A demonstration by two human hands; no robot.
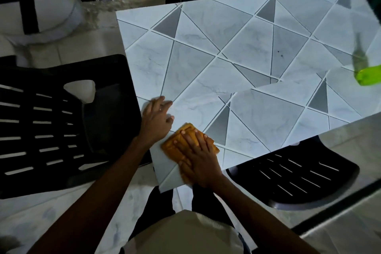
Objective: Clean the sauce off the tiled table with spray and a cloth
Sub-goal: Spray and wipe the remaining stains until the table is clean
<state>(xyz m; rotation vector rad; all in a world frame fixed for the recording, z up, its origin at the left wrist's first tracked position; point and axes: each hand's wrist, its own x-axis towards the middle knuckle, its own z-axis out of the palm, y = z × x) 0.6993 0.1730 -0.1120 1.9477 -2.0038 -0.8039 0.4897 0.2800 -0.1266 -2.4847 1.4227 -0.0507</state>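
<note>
At the near corner of the tiled bench (257, 33), my right hand (201, 156) is pressing the orange cloth (170, 147) flat, fingers straight and spread over it. Just beside it, my left hand (157, 118) is resting on the tiles, fingers extended and holding nothing. Well apart, the green spray bottle (367, 72) is showing blurred at the bench's right edge.

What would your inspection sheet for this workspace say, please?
Surface: tiled table, grey triangle pattern; two small dark specks near the middle.
Job's things: orange cloth at the near corner; green spray bottle at the right edge, blurred.
Clutter: nothing seen.
Grips: left hand flat on the table beside the cloth; right hand presses flat on the cloth.
Cables: nothing seen.
Surroundings: black slatted chairs at left, right and far side.
</note>
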